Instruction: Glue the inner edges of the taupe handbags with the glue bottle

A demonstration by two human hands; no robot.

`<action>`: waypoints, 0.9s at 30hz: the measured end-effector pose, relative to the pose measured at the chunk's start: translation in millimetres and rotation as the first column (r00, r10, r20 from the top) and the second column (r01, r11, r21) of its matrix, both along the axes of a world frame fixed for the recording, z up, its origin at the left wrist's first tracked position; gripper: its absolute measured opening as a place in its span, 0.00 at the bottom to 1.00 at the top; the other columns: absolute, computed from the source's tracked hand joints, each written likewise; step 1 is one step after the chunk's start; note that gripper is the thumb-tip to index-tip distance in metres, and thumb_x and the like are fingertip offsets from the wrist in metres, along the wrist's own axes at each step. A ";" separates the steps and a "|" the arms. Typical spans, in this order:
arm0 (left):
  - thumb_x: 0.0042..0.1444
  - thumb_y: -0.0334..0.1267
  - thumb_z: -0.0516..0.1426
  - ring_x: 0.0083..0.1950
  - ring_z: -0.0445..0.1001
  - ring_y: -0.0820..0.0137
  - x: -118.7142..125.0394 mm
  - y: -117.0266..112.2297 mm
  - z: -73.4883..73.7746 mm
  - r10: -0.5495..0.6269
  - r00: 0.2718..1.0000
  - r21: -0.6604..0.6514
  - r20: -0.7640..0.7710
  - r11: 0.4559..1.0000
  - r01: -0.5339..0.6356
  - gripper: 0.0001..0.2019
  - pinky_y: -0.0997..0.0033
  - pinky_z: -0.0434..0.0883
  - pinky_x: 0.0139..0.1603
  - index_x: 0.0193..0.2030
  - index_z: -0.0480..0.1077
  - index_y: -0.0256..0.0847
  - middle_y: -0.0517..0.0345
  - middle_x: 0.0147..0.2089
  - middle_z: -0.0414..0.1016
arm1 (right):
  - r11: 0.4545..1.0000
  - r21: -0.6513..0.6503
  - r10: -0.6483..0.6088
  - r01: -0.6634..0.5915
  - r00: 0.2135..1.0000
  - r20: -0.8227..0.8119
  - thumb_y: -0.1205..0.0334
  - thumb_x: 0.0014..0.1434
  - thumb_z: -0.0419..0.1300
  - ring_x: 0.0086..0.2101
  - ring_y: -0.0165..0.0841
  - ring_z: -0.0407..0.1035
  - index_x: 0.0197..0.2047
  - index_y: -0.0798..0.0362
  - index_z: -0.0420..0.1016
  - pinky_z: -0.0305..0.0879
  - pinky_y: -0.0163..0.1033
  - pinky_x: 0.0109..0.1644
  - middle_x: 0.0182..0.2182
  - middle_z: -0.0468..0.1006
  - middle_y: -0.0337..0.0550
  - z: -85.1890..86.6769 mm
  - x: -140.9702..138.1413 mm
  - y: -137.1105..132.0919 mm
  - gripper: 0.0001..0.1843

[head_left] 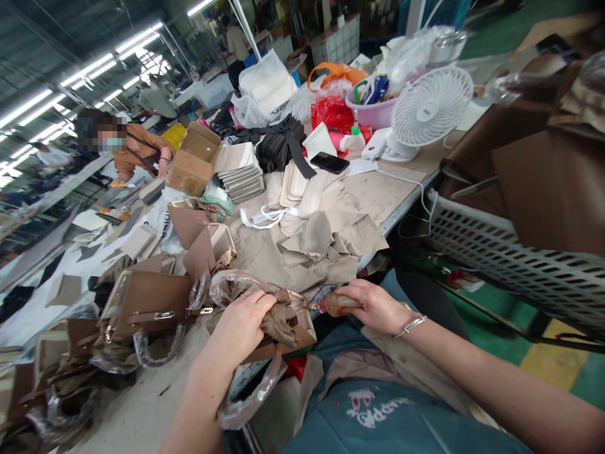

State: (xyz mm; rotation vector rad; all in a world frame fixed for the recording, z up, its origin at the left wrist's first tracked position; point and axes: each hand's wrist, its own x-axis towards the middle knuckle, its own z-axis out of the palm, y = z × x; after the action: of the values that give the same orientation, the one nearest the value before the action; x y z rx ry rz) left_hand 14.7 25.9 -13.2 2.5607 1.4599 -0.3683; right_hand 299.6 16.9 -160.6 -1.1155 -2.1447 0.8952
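My left hand [242, 325] grips a small brown handbag [288, 328] at the table's near edge, its handle wrapped in clear plastic [250, 397]. My right hand [375, 306] holds a small amber glue bottle [338, 304] with a red tip pointing at the bag's top. A silver bracelet [412, 325] sits on my right wrist. Both hands hover just above my lap, over a teal apron.
More brown handbags [146, 306] lie at the left. Beige cut pieces [302, 189], tan paper scraps [326, 246], a cardboard box [191, 161], a black phone [329, 162] and a white fan [428, 110] crowd the table. A person [137, 151] works beyond. A white crate [510, 258] stands at the right.
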 end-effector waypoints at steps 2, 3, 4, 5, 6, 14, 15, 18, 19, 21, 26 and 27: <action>0.49 0.19 0.47 0.50 0.71 0.59 0.4 -1.6 -0.4 0.006 1.000 -0.003 0.010 1.000 -0.006 0.20 0.60 0.68 0.52 0.45 0.71 0.38 0.49 0.47 0.74 | 0.998 -0.048 0.033 -0.032 0.999 0.026 0.70 0.56 0.60 0.42 0.38 0.69 0.49 0.53 0.73 0.68 0.41 0.48 0.39 0.74 0.48 -0.3 -0.2 -2.1 0.16; 0.49 0.19 0.47 0.50 0.71 0.59 0.5 -2.5 -0.5 0.007 1.000 -0.002 0.017 1.000 -0.007 0.20 0.60 0.68 0.52 0.45 0.71 0.38 0.48 0.47 0.74 | 0.996 -0.070 0.048 -0.046 0.998 0.028 0.70 0.56 0.60 0.42 0.37 0.69 0.49 0.53 0.74 0.68 0.40 0.48 0.39 0.74 0.47 -0.6 0.1 -3.7 0.16; 0.50 0.19 0.47 0.50 0.71 0.59 0.6 -3.5 -0.6 0.006 1.000 0.001 0.025 1.000 -0.006 0.20 0.60 0.68 0.52 0.45 0.71 0.38 0.48 0.47 0.74 | 0.994 -0.091 0.059 -0.057 0.998 0.027 0.70 0.56 0.60 0.42 0.37 0.69 0.48 0.52 0.74 0.68 0.40 0.48 0.39 0.74 0.46 -0.8 0.5 -5.5 0.16; 0.50 0.19 0.47 0.50 0.71 0.59 0.6 -4.6 -0.6 0.004 0.999 0.004 0.032 1.000 -0.004 0.20 0.60 0.68 0.52 0.45 0.70 0.38 0.48 0.47 0.74 | 0.992 -0.106 0.065 -0.062 0.998 0.024 0.70 0.56 0.60 0.41 0.36 0.69 0.48 0.51 0.74 0.67 0.39 0.47 0.39 0.74 0.45 -1.0 1.0 -7.5 0.16; 0.50 0.19 0.47 0.50 0.71 0.59 0.5 -5.7 -0.5 0.002 0.999 0.006 0.039 1.000 -0.002 0.20 0.60 0.68 0.52 0.45 0.70 0.37 0.48 0.46 0.74 | 0.991 -0.117 0.063 -0.060 0.998 0.018 0.70 0.55 0.60 0.41 0.35 0.70 0.48 0.50 0.74 0.67 0.39 0.47 0.39 0.74 0.44 -0.9 1.4 -9.3 0.16; 0.46 0.19 0.48 0.49 0.71 0.59 -0.6 -14.7 -2.0 0.000 0.997 0.015 0.072 1.000 -0.001 0.20 0.60 0.68 0.51 0.43 0.70 0.39 0.49 0.45 0.74 | 0.983 -0.180 -0.040 0.042 0.999 0.019 0.68 0.55 0.60 0.41 0.37 0.70 0.50 0.52 0.74 0.67 0.41 0.49 0.41 0.73 0.46 7.1 -1.8 -17.1 0.18; 0.46 0.19 0.48 0.49 0.71 0.60 -0.5 -16.2 -2.7 0.000 0.997 0.017 0.080 1.000 -0.001 0.20 0.60 0.68 0.51 0.43 0.70 0.39 0.50 0.45 0.74 | 0.980 -0.196 -0.028 0.031 0.999 0.021 0.68 0.54 0.60 0.41 0.37 0.70 0.49 0.52 0.74 0.67 0.42 0.49 0.41 0.74 0.46 8.5 -2.2 -18.1 0.18; 0.45 0.19 0.48 0.50 0.71 0.59 -2.3 -21.6 -3.2 0.020 0.993 0.037 0.116 0.999 -0.025 0.20 0.61 0.68 0.51 0.42 0.70 0.39 0.50 0.45 0.75 | 0.962 -0.272 -0.014 0.005 0.999 -0.031 0.68 0.51 0.61 0.42 0.39 0.71 0.46 0.51 0.76 0.66 0.44 0.51 0.41 0.76 0.45 12.6 -0.3 -22.3 0.17; 0.45 0.19 0.48 0.50 0.71 0.59 -4.5 -23.9 -2.0 0.036 0.990 0.042 0.134 0.998 -0.042 0.20 0.61 0.68 0.51 0.42 0.71 0.39 0.49 0.45 0.75 | 0.952 -0.307 -0.042 0.019 0.997 -0.068 0.66 0.50 0.62 0.43 0.39 0.72 0.45 0.51 0.76 0.66 0.44 0.52 0.41 0.76 0.45 13.6 1.8 -24.2 0.17; 0.46 0.20 0.49 0.50 0.72 0.59 -13.1 -29.9 3.2 0.085 0.977 0.054 0.194 0.994 -0.097 0.20 0.61 0.68 0.51 0.43 0.71 0.39 0.48 0.46 0.76 | 0.902 -0.428 -0.156 0.063 0.970 -0.186 0.61 0.49 0.64 0.44 0.41 0.72 0.45 0.51 0.76 0.67 0.45 0.53 0.43 0.78 0.45 14.0 8.6 -29.2 0.18; 0.49 0.25 0.55 0.47 0.74 0.60 -64.1 -58.7 22.2 0.360 0.730 0.023 0.580 0.889 -0.457 0.14 0.61 0.68 0.50 0.42 0.74 0.40 0.51 0.45 0.78 | 0.598 -0.791 -0.641 0.127 0.668 -0.377 0.42 0.44 0.68 0.40 0.47 0.76 0.49 0.50 0.73 0.74 0.47 0.41 0.42 0.80 0.49 2.7 40.6 -46.7 0.32; 0.47 0.27 0.58 0.46 0.75 0.60 -77.4 -67.9 23.8 0.441 0.554 -0.044 0.706 0.808 -0.588 0.12 0.61 0.68 0.51 0.40 0.75 0.40 0.52 0.43 0.79 | 0.579 -0.798 -0.694 0.165 0.614 -0.376 0.40 0.41 0.69 0.38 0.48 0.76 0.48 0.51 0.74 0.74 0.48 0.38 0.41 0.80 0.50 0.3 48.0 -49.1 0.35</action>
State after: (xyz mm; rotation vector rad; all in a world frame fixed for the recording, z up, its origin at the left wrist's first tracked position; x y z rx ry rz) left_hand -62.7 -42.0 10.7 1.8453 1.8429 0.7883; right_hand 347.7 -32.2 -160.3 -1.3331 -0.7942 1.6034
